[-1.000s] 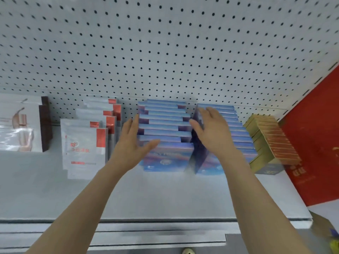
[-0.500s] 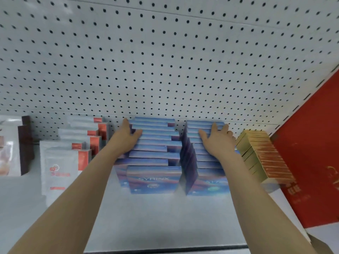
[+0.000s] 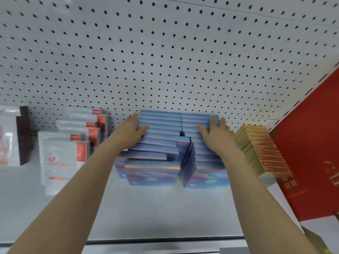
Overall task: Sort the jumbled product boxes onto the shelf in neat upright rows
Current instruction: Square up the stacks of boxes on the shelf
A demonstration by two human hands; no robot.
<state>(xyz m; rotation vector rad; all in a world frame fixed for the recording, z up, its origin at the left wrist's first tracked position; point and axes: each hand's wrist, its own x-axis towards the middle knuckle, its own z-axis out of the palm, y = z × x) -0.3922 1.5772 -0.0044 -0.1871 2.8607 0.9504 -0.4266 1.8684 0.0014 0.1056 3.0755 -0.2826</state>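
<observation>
Two rows of upright blue boxes stand on the grey shelf [image 3: 165, 208], running back to the pegboard. My left hand [image 3: 131, 132] lies with straight fingers against the left side and tops of the left blue row [image 3: 157, 143]. On the tops of the right blue row [image 3: 205, 162] rests my right hand [image 3: 215, 133], fingers spread. The front boxes of the left row sit slightly offset from each other. Between the front halves of the two rows there is a narrow gap; at the back they touch.
White and red boxes [image 3: 62, 154] stand in rows to the left, with a dark-edged white pack [image 3: 12, 140] beyond them. Gold boxes [image 3: 260, 149] line up on the right beside a red panel [image 3: 311, 143]. The pegboard wall [image 3: 165, 61] closes the back.
Both hands have reached further back along the blue rows, from the front boxes to those near the pegboard. The back boxes of the two rows now sit closer together.
</observation>
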